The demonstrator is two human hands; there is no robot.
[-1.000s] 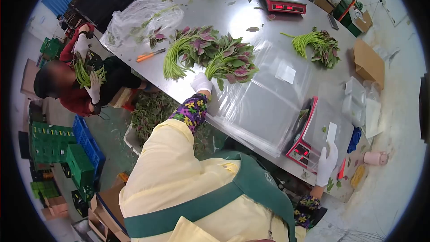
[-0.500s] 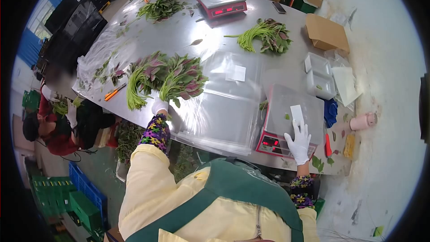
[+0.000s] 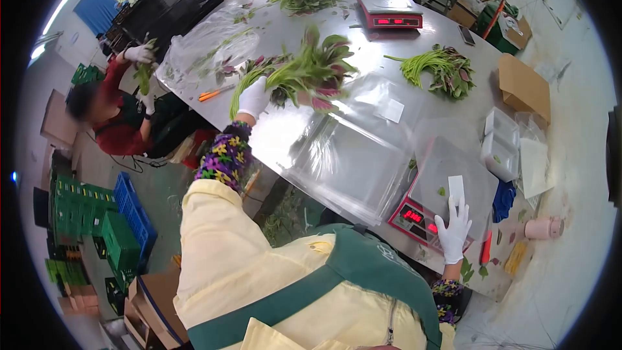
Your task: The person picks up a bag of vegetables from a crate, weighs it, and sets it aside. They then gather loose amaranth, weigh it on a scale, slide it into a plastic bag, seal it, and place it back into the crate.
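Note:
My gloved left hand [image 3: 254, 97] is closed round the stems of a bunch of amaranth [image 3: 314, 68], its green and purple leaves slightly blurred and pointing right above the table. Under and behind it, another amaranth bunch [image 3: 243, 91] lies on the metal. My gloved right hand [image 3: 455, 230] rests with fingers spread on the front right of the near red scale [image 3: 414, 214], its fingertips touching or close to a white paper slip [image 3: 457, 188] on the pan. Clear plastic bags [image 3: 350, 162] lie flat between my hands.
A second red scale [image 3: 390, 10] and more amaranth [image 3: 447, 71] are farther back on the metal table [image 3: 272, 136]. To the right stand plastic trays [image 3: 500, 142], a cardboard box [image 3: 523, 87] and a pink cup [image 3: 544, 227]. At left, a co-worker [image 3: 123, 116] holds greens.
My left hand has lifted its amaranth bunch off the table and swung it, leaves to the right. My right hand stays on the scale. The view has turned left.

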